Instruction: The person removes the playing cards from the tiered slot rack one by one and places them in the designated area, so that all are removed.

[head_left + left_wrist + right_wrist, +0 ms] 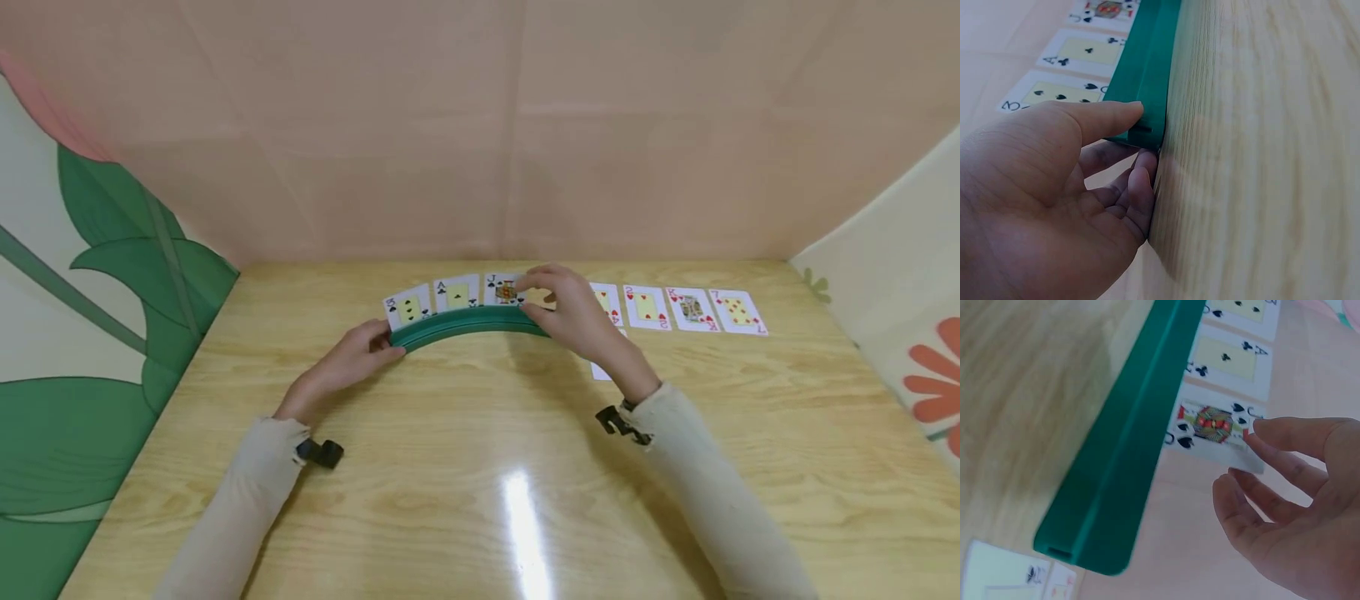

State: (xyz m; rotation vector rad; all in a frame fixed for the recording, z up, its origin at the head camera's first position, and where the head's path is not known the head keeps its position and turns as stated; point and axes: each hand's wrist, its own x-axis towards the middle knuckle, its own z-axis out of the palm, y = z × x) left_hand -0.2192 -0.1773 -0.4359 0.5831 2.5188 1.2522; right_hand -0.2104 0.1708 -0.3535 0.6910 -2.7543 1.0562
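A curved green card holder [465,320] stands on the wooden table with three playing cards upright in it. From the left they are the three of spades [408,308], the ace of clubs [458,293] and the jack of spades [501,289]. My left hand [360,354] grips the holder's left end, its thumb [1116,119] on the front face and the other fingers curled at the end and underneath. With thumb and fingertips, my right hand [570,312] pinches the jack's upper corner. In the right wrist view, the holder's right stretch [1110,500] carries no card.
To the right, a row of face-up cards lies on the table: a red four partly covered by my hand, the two of hearts [647,307], a red king [692,309] and the seven of diamonds [738,312]. Another card [600,372] shows under my right wrist. A pink cloth wall [375,167] rises behind.
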